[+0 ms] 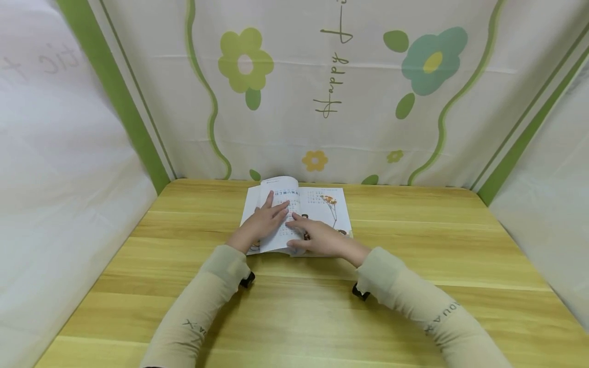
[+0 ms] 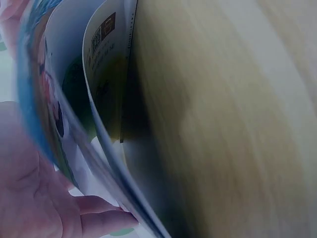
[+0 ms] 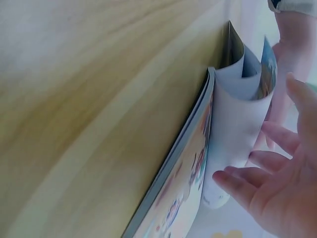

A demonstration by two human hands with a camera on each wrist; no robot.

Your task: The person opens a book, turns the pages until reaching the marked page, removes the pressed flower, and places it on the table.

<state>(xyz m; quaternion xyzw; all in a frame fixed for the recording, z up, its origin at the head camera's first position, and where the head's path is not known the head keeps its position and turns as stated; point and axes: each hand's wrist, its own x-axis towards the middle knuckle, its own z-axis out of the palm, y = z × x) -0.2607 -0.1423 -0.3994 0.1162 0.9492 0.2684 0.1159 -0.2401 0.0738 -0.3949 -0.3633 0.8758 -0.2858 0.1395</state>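
An open book (image 1: 322, 204) with printed text and a plant picture lies at the back of the table. On its left side a curved page (image 1: 276, 245) bows up near the spine. My left hand (image 1: 263, 223) rests on that page with fingers spread. Close beside it, my right hand (image 1: 319, 236) has extended fingertips at the page's right part, near the spine. In the right wrist view, loosely bent fingers (image 3: 237, 186) lie along the bulging white page (image 3: 235, 134). The left wrist view has my left hand (image 2: 29, 188) against the outer face of several curled pages (image 2: 106, 94).
The wooden table (image 1: 303, 317) extends in front of the book and to both sides. A white curtain (image 1: 285, 122) with printed flowers hangs right behind the table's back edge. Black wrist cameras (image 1: 361, 292) sit under both sleeves.
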